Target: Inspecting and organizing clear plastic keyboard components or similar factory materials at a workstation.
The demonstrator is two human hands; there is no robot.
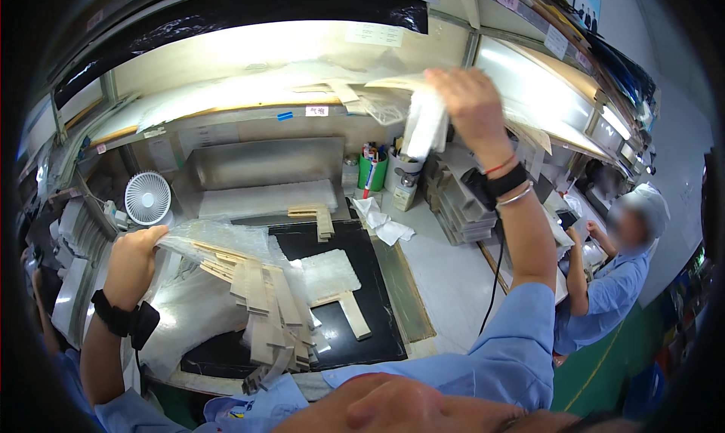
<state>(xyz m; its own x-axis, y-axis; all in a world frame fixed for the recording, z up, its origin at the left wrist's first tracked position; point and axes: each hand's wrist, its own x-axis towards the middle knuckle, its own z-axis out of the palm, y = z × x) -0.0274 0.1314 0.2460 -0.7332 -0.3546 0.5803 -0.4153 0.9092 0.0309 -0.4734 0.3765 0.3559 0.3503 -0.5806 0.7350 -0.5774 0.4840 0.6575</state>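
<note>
My left hand [133, 264] pinches the edge of a clear bubble wrap sheet [226, 238] at the left of the bench. Beside that sheet lies a loose pile of thin, pale, L-shaped strips [264, 301], fanned out toward my body. Raised to the shelf edge, my right hand [470, 104] is closed on a whitish translucent sheet [424, 125] that hangs below its fingers. A small foam-like sheet [328, 273] rests on the black mat [377, 335], next to another L-shaped strip [353, 316]. One more set of pale strips [321, 220] sits farther back.
A lit shelf [219, 114] with flat sheets on it runs above the bench. At the back are a white fan [147, 198], a green pen cup [371, 173] and crumpled tissue [381, 221]. Stacked grey pieces [457, 203] stand at right. A co-worker [604, 282] sits farther right.
</note>
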